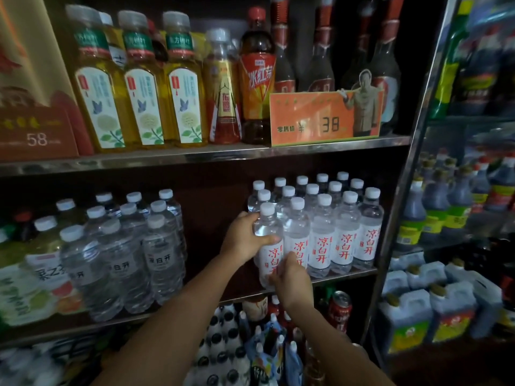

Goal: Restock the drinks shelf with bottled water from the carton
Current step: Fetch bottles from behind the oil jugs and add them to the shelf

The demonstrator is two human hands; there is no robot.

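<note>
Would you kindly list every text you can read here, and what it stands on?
"凉白开": white labels of the water bottles, including the one both hands hold.
"38" and "零售价": orange price card.
"58": red box.
"冰红茶": iced tea bottle.
Other labels: too blurred.

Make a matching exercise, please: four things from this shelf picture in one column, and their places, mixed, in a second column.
1. held water bottle
2. orange price card
3. red can
4. yellow tea bottles

a. top shelf, right
b. top shelf, left
c. middle shelf, in both hands
d. below the middle shelf

Pairs: 1-c, 2-a, 3-d, 4-b
</note>
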